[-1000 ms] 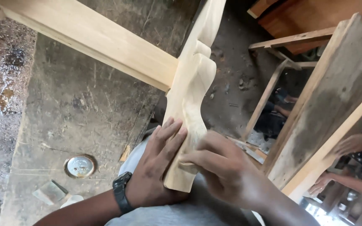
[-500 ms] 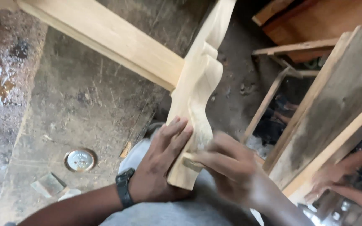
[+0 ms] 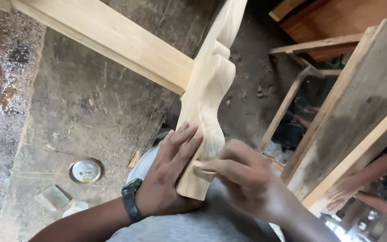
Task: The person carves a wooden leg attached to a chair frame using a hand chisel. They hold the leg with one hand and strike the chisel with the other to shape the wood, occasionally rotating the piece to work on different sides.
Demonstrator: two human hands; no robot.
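Two hands are working: our left hand [image 3: 166,179] is bracing the carved wooden leg [image 3: 204,121], fingers flat, while our right hand [image 3: 247,179] is pinching sandpaper [image 3: 201,166], best rubbed gently along the curve.

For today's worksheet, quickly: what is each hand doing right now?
Left hand: open, fingers flat against the carved wooden leg.
Right hand: closed, pinching a small pale piece against the leg.

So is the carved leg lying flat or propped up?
Propped up: the carved leg slants off the lap, left hand bracing its lower end.
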